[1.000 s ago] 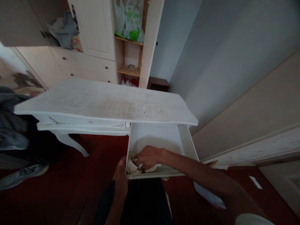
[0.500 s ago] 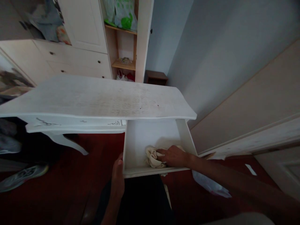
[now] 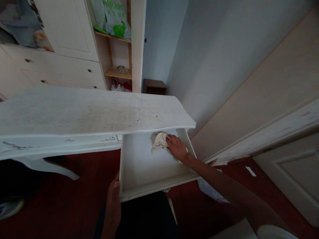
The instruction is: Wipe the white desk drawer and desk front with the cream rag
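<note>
A white drawer (image 3: 139, 172) is pulled out from under a white desk (image 3: 82, 109) with dark smudges on its top. Inside it, toward the back right, my right hand (image 3: 176, 147) is closed on a crumpled cream cloth (image 3: 160, 141) that lies against the drawer bottom. My left hand (image 3: 114, 202) grips the drawer's front left corner from outside, thumb along the side wall and the other fingers mostly hidden.
Behind the desk stands a white wardrobe (image 3: 72, 30) with an open shelf section holding a plastic bag (image 3: 116, 20). A grey wall and panel rise at the right. On the red floor (image 3: 92, 186) lie another plastic bag (image 3: 210, 191) and a shoe (image 3: 11, 209).
My right hand has pushed the cloth from the drawer's front toward its back. My left hand keeps its hold on the drawer corner. The view has turned a little to the right.
</note>
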### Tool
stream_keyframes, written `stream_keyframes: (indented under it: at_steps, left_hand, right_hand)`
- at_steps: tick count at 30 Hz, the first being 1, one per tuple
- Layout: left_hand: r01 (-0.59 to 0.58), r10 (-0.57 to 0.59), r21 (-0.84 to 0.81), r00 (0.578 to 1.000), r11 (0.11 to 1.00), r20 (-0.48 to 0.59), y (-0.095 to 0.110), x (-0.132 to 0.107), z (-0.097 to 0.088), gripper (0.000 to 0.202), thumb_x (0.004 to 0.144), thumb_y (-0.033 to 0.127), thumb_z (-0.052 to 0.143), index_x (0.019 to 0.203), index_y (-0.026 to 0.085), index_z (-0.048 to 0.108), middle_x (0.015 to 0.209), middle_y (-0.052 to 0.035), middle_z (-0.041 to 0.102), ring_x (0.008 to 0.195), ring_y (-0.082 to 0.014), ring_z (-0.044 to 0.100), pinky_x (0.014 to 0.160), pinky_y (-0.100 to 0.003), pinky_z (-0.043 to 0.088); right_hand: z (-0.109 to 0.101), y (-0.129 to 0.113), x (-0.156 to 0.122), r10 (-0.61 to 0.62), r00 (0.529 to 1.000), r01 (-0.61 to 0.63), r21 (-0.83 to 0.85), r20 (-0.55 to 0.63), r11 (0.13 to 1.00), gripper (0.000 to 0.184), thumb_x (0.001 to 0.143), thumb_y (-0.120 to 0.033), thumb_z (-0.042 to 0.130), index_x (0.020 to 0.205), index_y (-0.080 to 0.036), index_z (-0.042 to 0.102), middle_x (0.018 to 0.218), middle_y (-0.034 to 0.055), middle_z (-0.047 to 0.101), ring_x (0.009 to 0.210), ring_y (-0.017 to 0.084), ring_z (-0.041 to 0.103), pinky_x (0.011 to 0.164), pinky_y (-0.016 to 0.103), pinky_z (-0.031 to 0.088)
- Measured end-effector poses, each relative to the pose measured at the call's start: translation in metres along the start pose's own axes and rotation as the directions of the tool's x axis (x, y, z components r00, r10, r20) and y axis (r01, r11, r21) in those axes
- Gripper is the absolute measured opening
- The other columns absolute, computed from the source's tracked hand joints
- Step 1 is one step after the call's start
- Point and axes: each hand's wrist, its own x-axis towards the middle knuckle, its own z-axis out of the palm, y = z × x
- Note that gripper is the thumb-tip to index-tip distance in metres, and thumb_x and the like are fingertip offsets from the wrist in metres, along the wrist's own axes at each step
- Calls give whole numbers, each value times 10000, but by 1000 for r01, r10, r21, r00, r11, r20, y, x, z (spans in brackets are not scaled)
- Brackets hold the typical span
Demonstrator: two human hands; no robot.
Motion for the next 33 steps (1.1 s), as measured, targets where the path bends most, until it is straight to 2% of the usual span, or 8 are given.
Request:
stream_keyframes:
  at_steps: [5,9,15,18,21,25,31,33]
  left_hand:
    - [-19,17,36,999,999,48,5,-3,0,671,750,783,594,1033,196,756,1045,-98,748,1211,-370,609,1052,-526,492]
    - [0,-1,24,999,1000,52,8,-5,2,709,742,803,583,1064,194,749,1044,-98,750,1181,-373,622,1042,-529,498]
    - [45,-45,110,999,993,-1,4,-2,1,764,693,859,553,1018,188,724,1035,-101,746,1140,-371,636,965,-494,533]
    - [37,-38,127,999,991,4,0,0,-3,740,698,847,556,998,189,711,1030,-98,743,1095,-358,651,951,-495,532]
    - [28,-29,147,1000,989,7,-3,3,-6,726,682,839,579,988,193,705,1091,-109,734,1129,-369,636,1040,-543,471]
    - [17,-19,110,1000,994,24,-3,3,-4,692,702,804,597,1018,199,709,1143,-105,726,1228,-377,589,1129,-563,391]
    - [-28,22,85,997,996,68,3,0,-2,630,760,769,586,1052,226,715,1167,-79,724,1311,-353,543,1185,-519,342]
    - [-38,31,91,997,995,77,4,0,-2,648,762,776,582,1065,220,716,1170,-84,720,1312,-357,539,1189,-517,334]
  right_hand:
    - [20,21,36,-145,982,140,-45,-119,989,432,1034,-147,356,1441,-153,500,1506,175,495,1376,314,421,1124,512,338]
    - [35,40,47,-244,964,243,-15,-107,970,408,1043,-162,349,1397,-162,551,1461,163,547,1344,286,447,1130,504,330]
    - [40,35,49,-88,992,85,-43,-85,995,466,1040,-181,324,1478,-177,484,1433,197,541,1301,326,442,1091,537,332]
    - [31,27,44,-24,999,22,-53,-40,998,526,1031,-174,329,1540,-285,404,1450,199,503,1236,337,490,1002,528,409]
    - [16,22,37,139,990,-137,-61,27,989,592,1027,-153,328,1575,-377,311,1390,200,525,1110,328,566,889,510,475]
    - [0,18,35,347,932,-341,-67,107,938,558,1025,-126,279,1559,-266,363,1375,245,527,996,302,647,786,467,542]
    - [-11,12,53,497,833,-485,-109,245,868,539,972,-59,316,1498,27,398,1285,385,572,993,341,709,750,425,581]
    - [-15,10,58,517,814,-504,-121,263,855,533,953,-48,345,1468,67,423,1239,405,598,1046,376,697,760,444,582]
